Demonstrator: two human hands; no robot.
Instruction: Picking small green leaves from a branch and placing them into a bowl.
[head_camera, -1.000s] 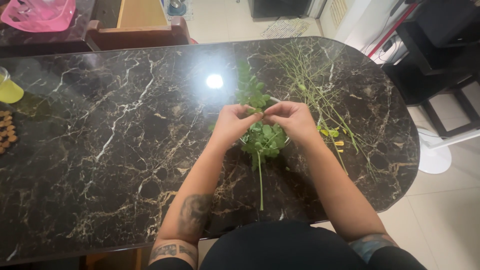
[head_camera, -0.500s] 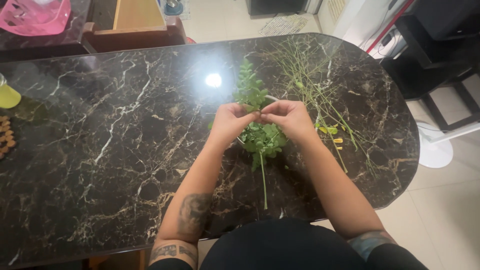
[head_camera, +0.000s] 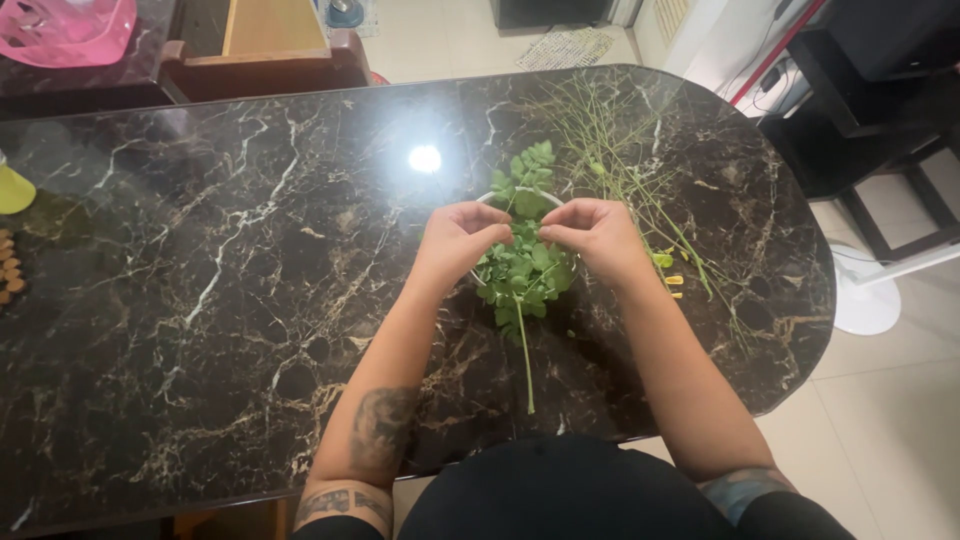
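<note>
While both hands meet over the white bowl (head_camera: 497, 197) on the worktop (head_camera: 200, 300), the left hand (head_camera: 455, 243) and right hand (head_camera: 597, 235) each pinch the leafy sprig (head_camera: 522, 275). Bare stems (head_camera: 620, 150) lie beside; this sprig remains mostly leafy, so stripping seems unfinished.

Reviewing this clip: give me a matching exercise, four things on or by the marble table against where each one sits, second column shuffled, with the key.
Things:
1. leafy green sprig
2. bare stripped stems
3. pink plastic container
4. yellow-green cup

Places:
A. far left corner, beyond the table
B. between both hands, over a white bowl rim
C. table's left edge
D. spread on the marble to the right of the hands

Pairs: 1-B, 2-D, 3-A, 4-C
</note>
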